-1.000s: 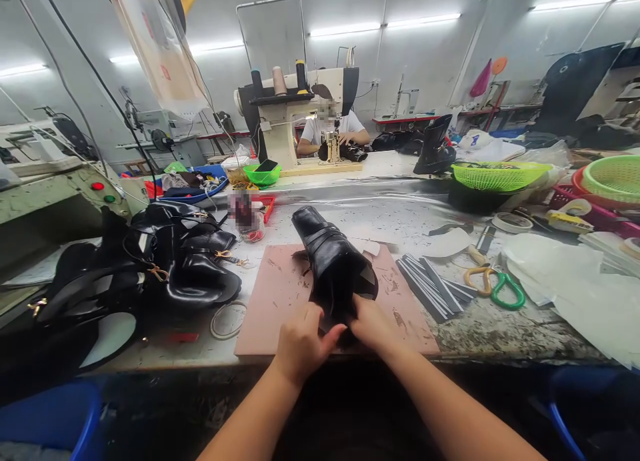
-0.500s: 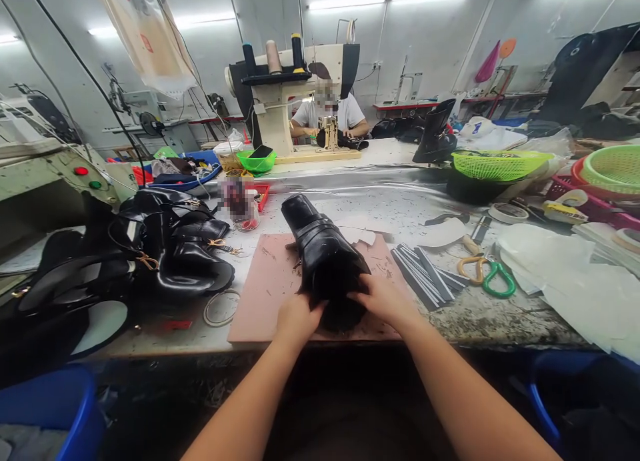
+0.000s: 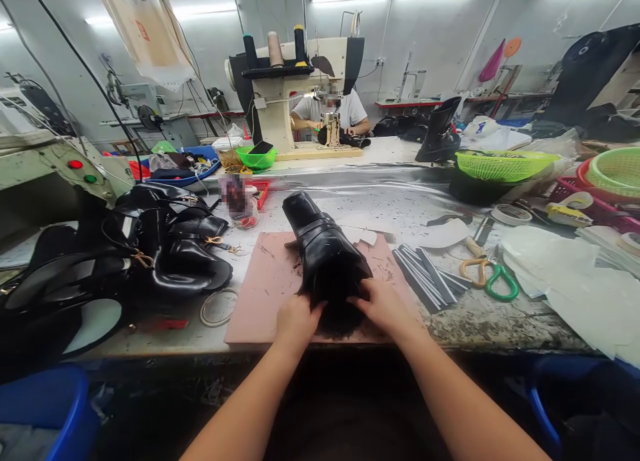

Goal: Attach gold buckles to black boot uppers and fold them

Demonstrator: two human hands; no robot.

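Note:
A black leather boot upper [image 3: 327,247] with straps round its shaft lies on a pink board [image 3: 250,294], its open, dark underside toward me. My left hand [image 3: 296,317] grips the near left edge, thumb inside the opening. On the near right edge my right hand [image 3: 383,304] is closed too, its thumb also inside. The fingers of both hands are partly hidden behind the leather. Small dark scraps are scattered over the board. To the left lies a pile of shiny black boot uppers [image 3: 185,274] with gold-coloured ties.
Right of the board lie grey strips [image 3: 430,277], scissors with green and tan handles [image 3: 501,282] and white sheets [image 3: 595,287]. A tape roll [image 3: 219,307] lies to the left. Behind stands a sewing machine [image 3: 280,107], where a person in a white shirt [image 3: 353,111] works. A green basket [image 3: 505,166] stands back right.
The view has shifted very slightly. Both hands keep their hold on the boot upper, which stays in nearly the same place on the board.

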